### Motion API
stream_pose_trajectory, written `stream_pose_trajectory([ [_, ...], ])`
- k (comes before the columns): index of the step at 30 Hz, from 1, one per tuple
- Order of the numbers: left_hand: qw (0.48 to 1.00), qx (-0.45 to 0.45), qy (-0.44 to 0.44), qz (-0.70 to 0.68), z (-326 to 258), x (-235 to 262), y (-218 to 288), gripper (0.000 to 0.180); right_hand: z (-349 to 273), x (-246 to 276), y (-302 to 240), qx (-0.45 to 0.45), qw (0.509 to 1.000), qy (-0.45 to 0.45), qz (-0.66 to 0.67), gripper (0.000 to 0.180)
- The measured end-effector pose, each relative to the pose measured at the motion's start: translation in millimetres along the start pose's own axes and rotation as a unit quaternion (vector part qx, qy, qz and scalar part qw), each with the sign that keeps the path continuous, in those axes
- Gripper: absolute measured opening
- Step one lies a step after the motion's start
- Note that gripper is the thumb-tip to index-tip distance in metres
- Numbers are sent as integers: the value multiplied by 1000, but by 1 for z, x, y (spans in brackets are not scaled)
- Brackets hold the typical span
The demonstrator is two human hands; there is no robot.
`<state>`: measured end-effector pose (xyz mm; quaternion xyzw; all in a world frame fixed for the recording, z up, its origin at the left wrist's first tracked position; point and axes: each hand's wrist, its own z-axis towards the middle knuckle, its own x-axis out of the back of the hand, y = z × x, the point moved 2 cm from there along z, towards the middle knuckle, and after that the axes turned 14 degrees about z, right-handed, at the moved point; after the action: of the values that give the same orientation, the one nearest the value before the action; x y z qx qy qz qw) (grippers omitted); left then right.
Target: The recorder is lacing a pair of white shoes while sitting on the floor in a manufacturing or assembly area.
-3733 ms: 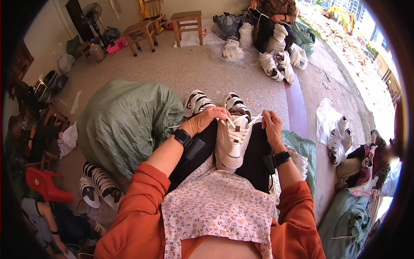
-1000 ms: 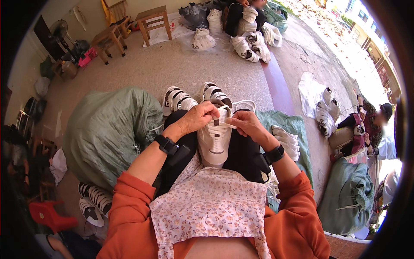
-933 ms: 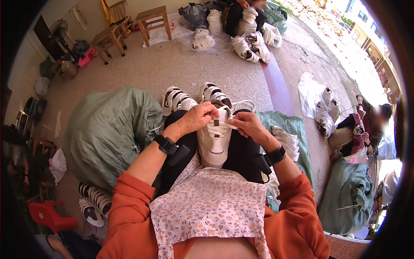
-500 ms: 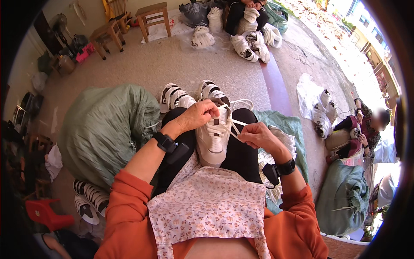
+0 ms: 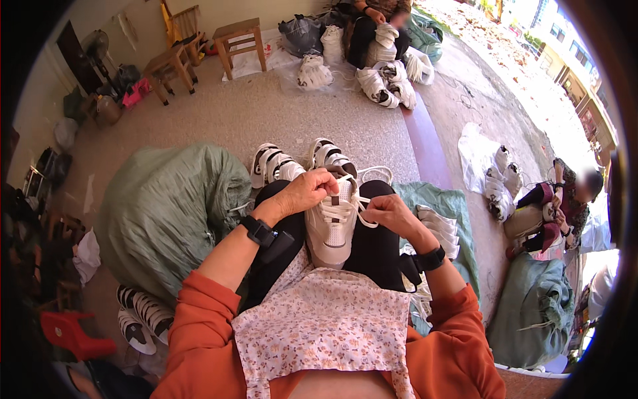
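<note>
A white sneaker [image 5: 330, 241] rests across my lap between my thighs, its heel end toward me. A white shoelace [image 5: 359, 203] is threaded through its upper eyelets and hangs in loops on the right side. With its fingers pinched, my left hand [image 5: 304, 193] grips lace at the tongue near the shoe opening; the fingertips partly cover the spot. On the right of the sneaker, my right hand [image 5: 392, 214] pinches the lace close to the eyelets. Beyond my knees are two strappy white-and-black shoes, the left one [image 5: 272, 166] and the right one [image 5: 330, 156].
A bulging green sack [image 5: 169, 219] stands at my left, with more shoes [image 5: 143, 316] below it. At my right, stacked white shoe parts [image 5: 438, 229] lie on a green sheet [image 5: 458, 213]. Wooden stools [image 5: 239, 41] stand far left; two people sit farther off among shoe bundles [image 5: 385, 86].
My right hand has come nearer the sneaker, and the lace that was stretched between them now lies in shorter loops. My left hand stays at the tongue. The whole view has shifted slightly.
</note>
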<state>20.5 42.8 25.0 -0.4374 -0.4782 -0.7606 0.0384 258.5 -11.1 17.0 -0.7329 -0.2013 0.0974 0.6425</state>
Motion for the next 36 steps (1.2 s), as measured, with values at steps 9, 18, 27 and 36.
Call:
stream_pose_trajectory([
  [9,1000,-11,2,21,0,0,-2,18,-3,10,-9,-68,997,18,-17,32],
  [18,1000,16,-11,-8,0,-1,0,16,9,-6,-7,2,999,29,45,25],
  [27,1000,15,-17,6,0,2,0,13,-37,19,-12,-125,989,-73,-31,29],
  [36,999,36,-12,-9,2,-2,7,12,27,-4,13,60,994,50,-78,26],
])
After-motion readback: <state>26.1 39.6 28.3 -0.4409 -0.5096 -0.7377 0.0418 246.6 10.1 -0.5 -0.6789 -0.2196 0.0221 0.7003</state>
